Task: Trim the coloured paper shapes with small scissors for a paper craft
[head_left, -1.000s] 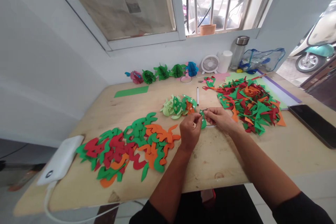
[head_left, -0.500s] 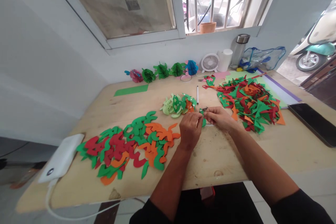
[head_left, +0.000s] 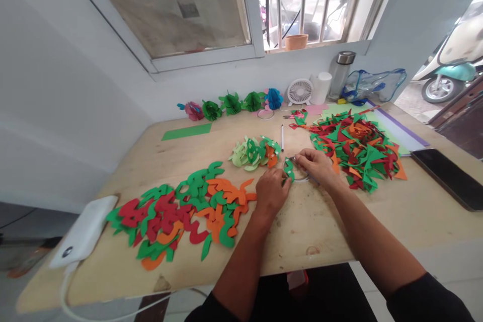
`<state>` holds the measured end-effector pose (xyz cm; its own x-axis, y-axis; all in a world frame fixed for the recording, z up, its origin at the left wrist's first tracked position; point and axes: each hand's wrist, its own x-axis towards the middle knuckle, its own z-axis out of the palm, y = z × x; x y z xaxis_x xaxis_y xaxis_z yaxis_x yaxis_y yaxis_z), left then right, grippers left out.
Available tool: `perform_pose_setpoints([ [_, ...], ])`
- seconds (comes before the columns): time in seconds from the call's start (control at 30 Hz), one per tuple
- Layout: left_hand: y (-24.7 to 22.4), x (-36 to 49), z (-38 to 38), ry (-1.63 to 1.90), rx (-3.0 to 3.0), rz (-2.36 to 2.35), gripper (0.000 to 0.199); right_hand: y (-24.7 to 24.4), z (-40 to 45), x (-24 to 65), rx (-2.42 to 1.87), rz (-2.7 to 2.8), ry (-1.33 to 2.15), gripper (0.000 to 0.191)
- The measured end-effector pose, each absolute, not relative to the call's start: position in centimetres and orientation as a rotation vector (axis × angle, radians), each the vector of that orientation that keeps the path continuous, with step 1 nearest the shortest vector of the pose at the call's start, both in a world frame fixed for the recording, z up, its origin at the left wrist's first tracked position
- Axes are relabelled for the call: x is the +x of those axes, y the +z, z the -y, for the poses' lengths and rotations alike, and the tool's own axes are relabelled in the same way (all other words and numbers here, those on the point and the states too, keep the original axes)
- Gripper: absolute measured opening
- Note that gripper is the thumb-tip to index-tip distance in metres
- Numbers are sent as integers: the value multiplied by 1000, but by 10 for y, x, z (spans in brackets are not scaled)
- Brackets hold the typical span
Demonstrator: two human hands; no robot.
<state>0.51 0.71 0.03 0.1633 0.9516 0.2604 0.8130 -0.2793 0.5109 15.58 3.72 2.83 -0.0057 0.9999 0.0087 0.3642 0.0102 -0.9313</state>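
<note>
A curved green paper piece (head_left: pixel 289 168) with small white squares on it lies in front of me. My left hand (head_left: pixel 272 190) has its fingertips closed on the lower end of this piece. Just right of it is a thin pale ring (head_left: pixel 302 179), which looks like a roll of tape, partly hidden by my fingers. My right hand (head_left: pixel 315 163) is pinched at the ring's upper edge; a small dark thing shows at the fingertips, too small to name. Beyond my left hand sits a pile of light green, green and orange paper pieces (head_left: pixel 249 152), some with white squares.
Cut red, green and orange paper shapes (head_left: pixel 196 201) spread to the left. Paper scraps (head_left: pixel 358 146) heap up on the right, beside a black phone (head_left: pixel 449 176). A pen (head_left: pixel 282 138), a small fan (head_left: pixel 300 91), a bottle (head_left: pixel 341 75) and a power bank (head_left: pixel 85 231) are also on the table.
My hands have moved apart. The green piece, held up between both hands before, is now lower at my left fingertips, and more of the ring shows. The view has shifted slightly.
</note>
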Motion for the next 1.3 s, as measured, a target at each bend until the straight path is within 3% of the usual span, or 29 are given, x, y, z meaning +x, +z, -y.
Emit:
perform_pose_setpoints([
  [0.27, 2, 4, -5, 648, 2242, -1703, 7, 19, -38, 155, -1378, 1489, 1099, 28],
  [0.43, 4, 3, -8, 772, 2104, -1609, 13, 23, -37, 153, -1376, 1462, 1125, 30],
  [0.63, 5, 2, -13, 1143, 1473, -1417, 7, 29, -34, 151, -1252, 1434, 1198, 33],
  [0.8, 8, 3, -16, 1308, 1058, -1235, 15, 27, -32, 151, -1194, 1525, 1260, 34],
  [1.3, 11, 5, -15, 1336, 988, -1171, 17, 26, -31, 148, -1201, 1558, 1225, 28],
])
